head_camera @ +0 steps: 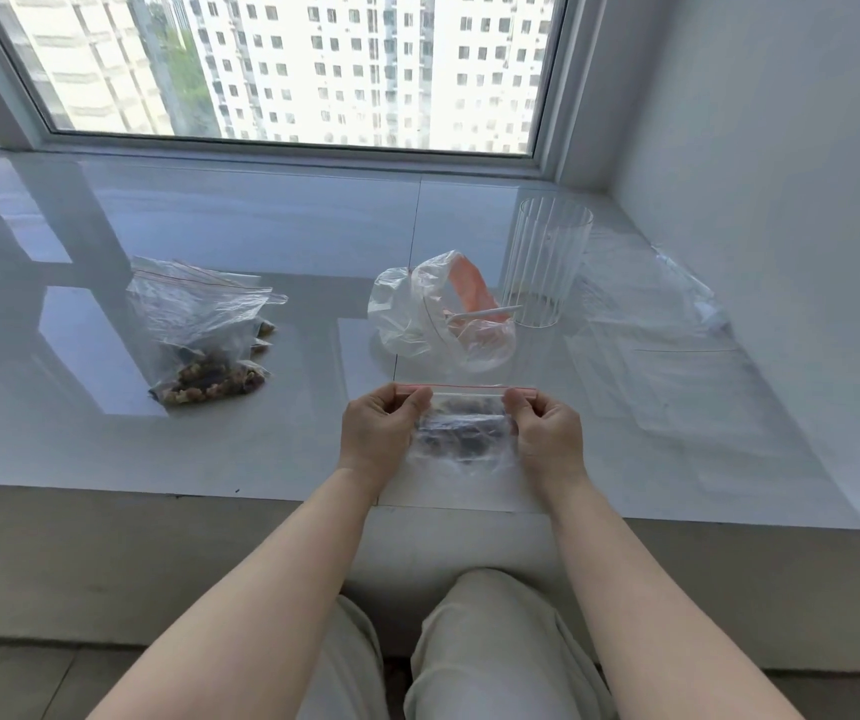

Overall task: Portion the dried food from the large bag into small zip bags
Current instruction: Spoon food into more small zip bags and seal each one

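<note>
Glossy white window ledge (210, 449), daylight, high-rise blocks beyond the glass.

Left hand (381, 433) pinching left end of zip strip on small zip bag (461, 439); right hand (547, 433) pinching right end. Both gripping, thumbs on near face, strip stretched taut between. Bag hanging over near middle of ledge, dark dried food sitting in lower half. Probably sealing this portion.

Handling, judged: thin film, soft, slippery, light; contents lumpy and shifting. Best taking hold at the stiffer zip strip, ends first, then pressing along it.

Orientation: mouth pointing up and far, long axis of strip running left-right, body drooping toward near edge.

Just beyond, far side: crumpled large bag (438, 319), orange inside, white scoop (480, 314) lying across it. Right of that, ribbed clear glass (547, 262) standing upright. Far left: filled bags (204, 335) lying piled. Right: flat empty bags (677, 356).
</note>
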